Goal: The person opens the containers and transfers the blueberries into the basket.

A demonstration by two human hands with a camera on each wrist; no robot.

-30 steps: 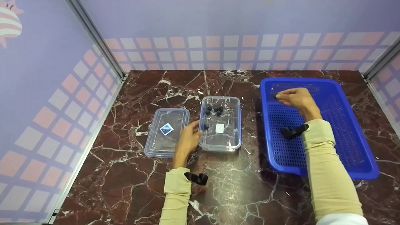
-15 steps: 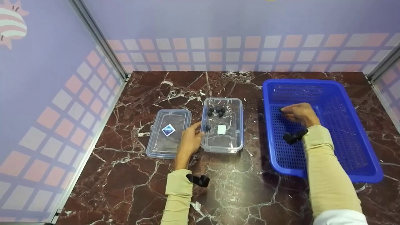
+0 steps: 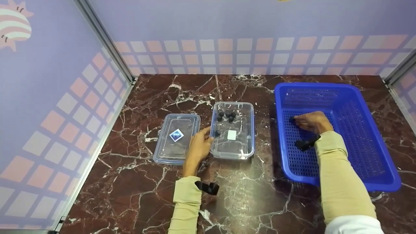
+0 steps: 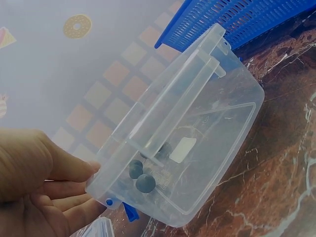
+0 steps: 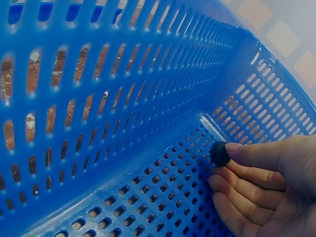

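My left hand [image 3: 199, 145] pinches the rim of a clear plastic box [image 3: 240, 148], thumb against the outside wall in the left wrist view. Several small dark balls [image 4: 145, 183] lie inside, mostly toward the far end, with a white square [image 3: 231, 135] on the bottom. Over in the blue plastic basket [image 3: 383, 159], my right hand [image 3: 312, 121] is low, near the far left of the floor. Between thumb and forefinger it pinches another small dark ball [image 5: 220, 153], which is close to or on the perforated floor. The other fingers are bent beneath it.
A clear lid [image 3: 172, 151] with a blue diamond label lies just left of the box. The basket stands to the right, with dark marbled table [image 3: 247, 201] between. Patterned panels [image 3: 208, 26] close off the back and sides.
My right hand, with the dark ball pinched in it, has gone down from the basket's far rim to its floor. The left hand stays at the box.
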